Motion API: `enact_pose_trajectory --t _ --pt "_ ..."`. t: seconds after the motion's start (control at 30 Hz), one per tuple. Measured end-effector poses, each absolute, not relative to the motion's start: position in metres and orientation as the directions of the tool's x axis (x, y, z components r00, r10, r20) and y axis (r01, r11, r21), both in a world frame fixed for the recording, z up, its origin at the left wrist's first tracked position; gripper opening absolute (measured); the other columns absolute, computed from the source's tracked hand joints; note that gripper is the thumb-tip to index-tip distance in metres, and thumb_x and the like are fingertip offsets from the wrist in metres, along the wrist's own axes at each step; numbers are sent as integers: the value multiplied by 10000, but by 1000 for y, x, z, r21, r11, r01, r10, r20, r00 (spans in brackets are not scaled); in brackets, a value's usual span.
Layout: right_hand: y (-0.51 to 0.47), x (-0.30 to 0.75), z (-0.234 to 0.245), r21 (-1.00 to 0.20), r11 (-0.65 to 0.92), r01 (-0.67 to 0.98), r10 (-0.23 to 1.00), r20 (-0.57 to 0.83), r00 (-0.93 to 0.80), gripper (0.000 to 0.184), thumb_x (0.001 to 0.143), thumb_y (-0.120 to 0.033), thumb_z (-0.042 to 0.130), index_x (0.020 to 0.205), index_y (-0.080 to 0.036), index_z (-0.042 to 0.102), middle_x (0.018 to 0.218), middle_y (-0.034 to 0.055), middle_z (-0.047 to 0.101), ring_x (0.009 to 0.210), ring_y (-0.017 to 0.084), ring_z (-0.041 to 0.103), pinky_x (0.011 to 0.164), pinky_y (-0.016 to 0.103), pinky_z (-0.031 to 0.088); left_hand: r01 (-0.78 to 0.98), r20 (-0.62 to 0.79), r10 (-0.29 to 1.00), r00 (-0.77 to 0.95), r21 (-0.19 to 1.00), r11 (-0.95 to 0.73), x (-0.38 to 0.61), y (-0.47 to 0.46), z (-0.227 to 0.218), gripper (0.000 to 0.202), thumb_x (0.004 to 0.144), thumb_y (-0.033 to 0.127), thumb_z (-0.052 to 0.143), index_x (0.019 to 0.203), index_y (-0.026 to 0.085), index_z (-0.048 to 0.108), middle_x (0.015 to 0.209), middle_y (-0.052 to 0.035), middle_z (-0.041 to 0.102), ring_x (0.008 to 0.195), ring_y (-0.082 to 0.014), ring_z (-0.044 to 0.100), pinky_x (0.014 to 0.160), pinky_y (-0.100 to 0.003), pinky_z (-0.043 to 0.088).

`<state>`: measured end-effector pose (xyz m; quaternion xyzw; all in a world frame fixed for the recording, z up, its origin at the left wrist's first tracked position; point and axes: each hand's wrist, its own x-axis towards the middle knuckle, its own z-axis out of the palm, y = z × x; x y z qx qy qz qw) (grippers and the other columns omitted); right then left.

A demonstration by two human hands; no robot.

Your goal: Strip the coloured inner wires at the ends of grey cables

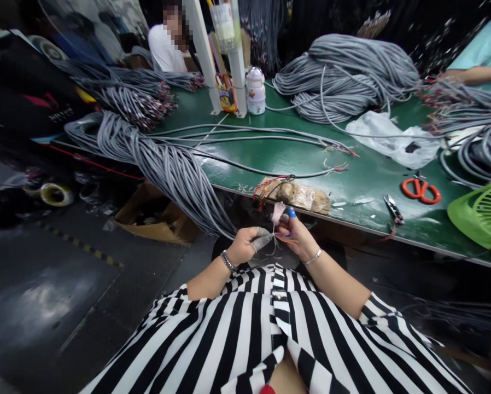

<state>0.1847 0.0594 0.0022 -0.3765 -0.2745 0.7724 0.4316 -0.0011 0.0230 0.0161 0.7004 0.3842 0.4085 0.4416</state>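
Note:
My left hand (247, 244) is closed on the end of a grey cable (263, 241), with grey coverings on its thumb and finger. Thin coloured wires (285, 237) fan out from that cable end toward my right hand (300, 238). The right fingers are closed on these wires, and one fingertip wears a blue cover (292, 212). A pale pinkish scrap (278, 212) shows by the right fingertips; I cannot tell what it is. Just beyond both hands, a worn block wrapped in clear tape (303, 196) sits on the table edge, with red and black wires at its left end.
The green table (245, 150) holds a grey cable bundle (159, 158) drooping over its front edge, and large coils (344, 71) behind. Orange-handled scissors (420, 190), small snips (393, 210), a plastic bag (393, 137) and a green basket (481, 216) lie right. Co-workers sit across.

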Motion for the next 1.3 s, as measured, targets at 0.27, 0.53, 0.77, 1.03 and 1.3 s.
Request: enact_pose_trajectory --t 0.27,0.53,0.77,1.03,1.3 --pt "35 204 -6 -781 -428 -455 903 -348 -252 320 592 -323 822 799 -167 634 734 -7 629 465 31 305 383 177 173 242 308 883 355 882 -404 -18 -8 15 280 885 390 621 850 138 738 754 -78 730 684 -147 673 674 -244 546" --pt "5 199 8 -923 -243 -298 916 -117 -384 528 622 -374 841 1100 -227 671 1054 57 695 939 198 631 772 298 506 136 124 980 155 980 -145 -14 -8 8 338 815 453 705 892 124 724 641 -14 653 518 -80 540 524 -193 474" --pt "3 190 24 -996 90 4 981 88 -174 187 799 -410 711 814 -225 736 812 33 681 779 184 599 786 325 483 129 53 947 316 987 -98 -17 -4 6 431 828 547 653 863 119 691 660 -25 648 530 -78 548 509 -178 457" --pt "4 193 29 -993 58 -105 987 72 -143 302 772 -522 705 810 -223 715 810 47 664 753 187 574 681 312 475 84 -158 739 655 987 136 -27 15 16 494 764 604 689 762 111 655 581 -31 639 455 -85 567 449 -172 453" --pt "2 187 25 -978 112 -177 977 142 -162 632 655 -617 761 1159 -251 656 1112 79 680 1034 262 601 899 380 472 284 322 877 356 857 -430 -3 10 17 276 913 375 559 901 144 710 652 -29 655 555 -100 584 564 -211 486"
